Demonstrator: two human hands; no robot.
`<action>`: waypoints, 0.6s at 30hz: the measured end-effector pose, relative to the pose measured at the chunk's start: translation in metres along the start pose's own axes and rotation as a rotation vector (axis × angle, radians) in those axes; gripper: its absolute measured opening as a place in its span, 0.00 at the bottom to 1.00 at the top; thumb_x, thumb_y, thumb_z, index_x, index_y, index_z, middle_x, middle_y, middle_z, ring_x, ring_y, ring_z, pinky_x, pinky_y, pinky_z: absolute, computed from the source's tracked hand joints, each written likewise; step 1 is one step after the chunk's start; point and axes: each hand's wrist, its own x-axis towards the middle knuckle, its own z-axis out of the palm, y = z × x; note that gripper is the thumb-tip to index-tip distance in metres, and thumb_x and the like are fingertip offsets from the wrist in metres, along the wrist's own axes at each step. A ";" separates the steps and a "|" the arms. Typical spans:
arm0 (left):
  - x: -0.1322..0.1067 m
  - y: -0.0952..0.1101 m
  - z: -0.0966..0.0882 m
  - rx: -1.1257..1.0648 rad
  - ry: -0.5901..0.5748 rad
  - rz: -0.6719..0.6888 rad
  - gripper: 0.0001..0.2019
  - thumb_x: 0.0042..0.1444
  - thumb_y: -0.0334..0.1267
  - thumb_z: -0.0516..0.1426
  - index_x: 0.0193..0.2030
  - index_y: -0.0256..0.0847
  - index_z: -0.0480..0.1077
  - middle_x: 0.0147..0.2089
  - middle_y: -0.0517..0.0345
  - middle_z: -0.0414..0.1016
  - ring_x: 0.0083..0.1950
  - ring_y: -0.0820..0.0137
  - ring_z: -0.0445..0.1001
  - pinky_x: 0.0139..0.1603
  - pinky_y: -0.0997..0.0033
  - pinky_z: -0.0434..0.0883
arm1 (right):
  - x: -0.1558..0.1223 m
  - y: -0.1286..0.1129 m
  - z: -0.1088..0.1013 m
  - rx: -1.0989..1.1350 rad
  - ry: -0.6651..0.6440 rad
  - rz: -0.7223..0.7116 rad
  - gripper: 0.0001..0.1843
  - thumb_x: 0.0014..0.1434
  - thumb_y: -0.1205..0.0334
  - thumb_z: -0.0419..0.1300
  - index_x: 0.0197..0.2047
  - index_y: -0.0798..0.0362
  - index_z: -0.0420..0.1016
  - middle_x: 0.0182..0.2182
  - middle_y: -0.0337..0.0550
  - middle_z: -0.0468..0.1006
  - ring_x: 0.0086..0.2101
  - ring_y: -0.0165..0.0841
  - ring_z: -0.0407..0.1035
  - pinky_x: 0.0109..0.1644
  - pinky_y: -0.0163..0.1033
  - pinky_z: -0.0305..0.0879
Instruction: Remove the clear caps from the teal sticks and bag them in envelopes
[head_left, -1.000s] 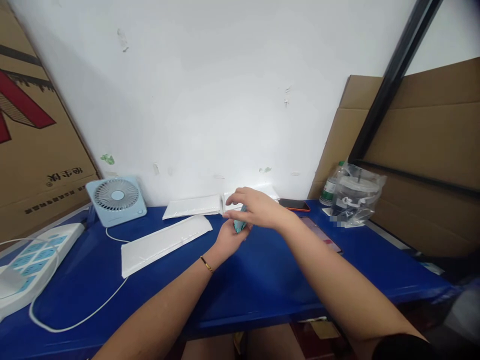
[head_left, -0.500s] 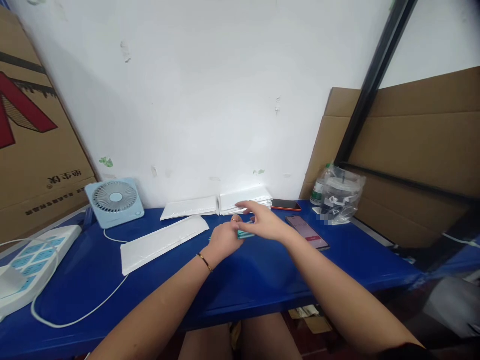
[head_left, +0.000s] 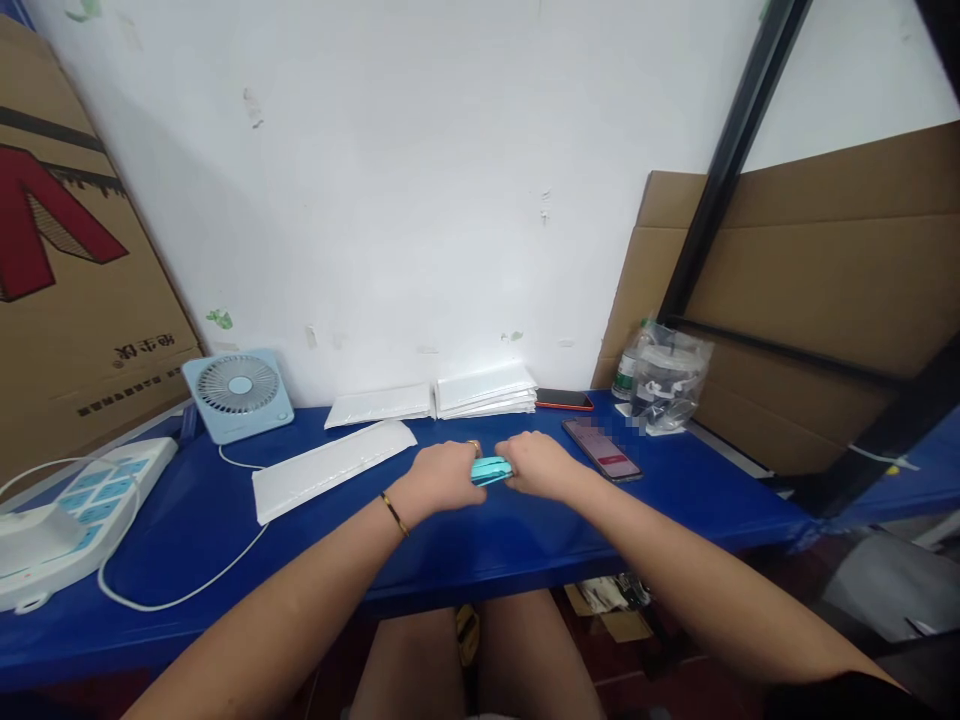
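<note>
Between my two hands is a small stack of flat turquoise pieces (head_left: 491, 469), whose kind I cannot make out. My left hand (head_left: 446, 476) is closed round its left end, and my right hand (head_left: 541, 465) grips its right end. Only the middle of the stack shows; the fingers hide both ends. It is held just over the blue table (head_left: 480, 540). Beyond my hands lies a pile of white padded envelopes (head_left: 486, 388). Another flat white envelope (head_left: 330, 468) lies to the left of my left hand.
A light blue fan (head_left: 238, 395) and a white power strip (head_left: 94, 515) with a looping cable stand at left. More white envelopes (head_left: 379, 403) lie by the wall. Right of my hands are a phone (head_left: 602, 449), an orange-edged phone (head_left: 564, 400) and a bagged clear container (head_left: 669, 375).
My right hand has come down from above my left one, and its fingers have closed on the right end of the turquoise stack. More of the stack shows between the hands.
</note>
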 end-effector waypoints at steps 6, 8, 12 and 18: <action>-0.004 -0.002 0.005 0.133 0.064 0.086 0.08 0.52 0.38 0.53 0.36 0.39 0.69 0.30 0.51 0.76 0.30 0.62 0.74 0.28 0.69 0.64 | -0.002 0.002 -0.005 0.117 -0.117 0.022 0.16 0.46 0.53 0.62 0.36 0.54 0.72 0.33 0.48 0.77 0.34 0.42 0.73 0.34 0.40 0.65; -0.008 0.005 0.015 0.277 0.200 0.199 0.07 0.56 0.34 0.51 0.38 0.38 0.68 0.31 0.49 0.75 0.31 0.63 0.74 0.30 0.68 0.63 | 0.002 0.001 -0.002 0.413 -0.328 -0.010 0.20 0.39 0.49 0.66 0.32 0.55 0.72 0.30 0.45 0.77 0.33 0.39 0.73 0.33 0.37 0.65; -0.015 0.012 0.024 0.380 0.298 0.419 0.07 0.59 0.31 0.49 0.36 0.38 0.67 0.29 0.51 0.73 0.33 0.66 0.72 0.34 0.68 0.62 | 0.006 -0.008 0.016 1.199 -0.743 -0.020 0.20 0.42 0.48 0.65 0.28 0.57 0.70 0.23 0.39 0.74 0.26 0.31 0.72 0.31 0.35 0.69; -0.018 -0.046 0.020 0.287 0.356 0.042 0.34 0.45 0.46 0.61 0.60 0.44 0.56 0.58 0.44 0.64 0.58 0.54 0.61 0.54 0.56 0.58 | -0.006 0.003 0.040 1.221 -0.478 0.073 0.18 0.49 0.51 0.62 0.23 0.57 0.65 0.17 0.35 0.68 0.17 0.24 0.63 0.20 0.29 0.62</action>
